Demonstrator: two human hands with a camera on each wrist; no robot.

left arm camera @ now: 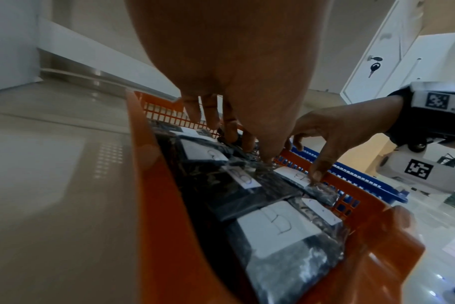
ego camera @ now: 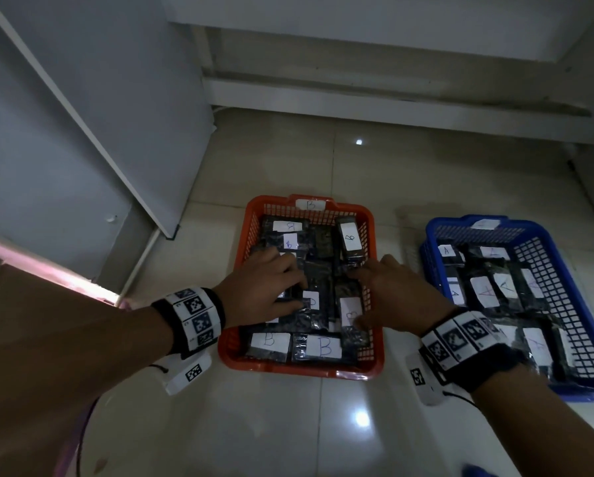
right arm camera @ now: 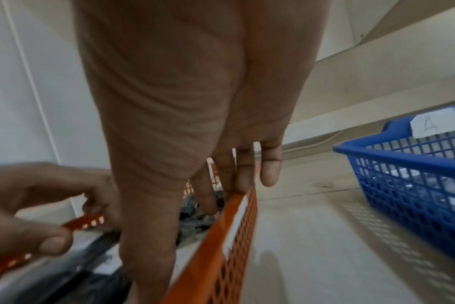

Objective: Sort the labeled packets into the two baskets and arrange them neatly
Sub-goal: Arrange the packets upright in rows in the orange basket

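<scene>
So on my head feed both hands are down in the orange basket (ego camera: 254, 359), which sits on the tile floor (ego camera: 288, 425) at about 6 o'clock of centre, with the blue basket (ego camera: 564, 280) just beside it at 3 o'clock. The orange one carries a "B" tag on its far rim and is packed with dark packets labeled B (ego camera: 323, 346); the blue one holds the packets labeled A (ego camera: 484, 292). My left hand (ego camera: 264, 287) is over the 9 o'clock side of the orange basket, fingers bent down onto the packets near the middle; whether it's really pinching one or just pressing, I can't tell. My right hand (ego camera: 398, 294) is at the 3 o'clock side, fingers fairly straight and spread, with the thumb tip touching the label of a packet by the right wall. From the right wrist cam its fingers (right arm camera: 244, 168) reach down along the inside of the orange mesh wall. A white cabinet (ego camera: 82, 132) stands at 10 o'clock.
</scene>
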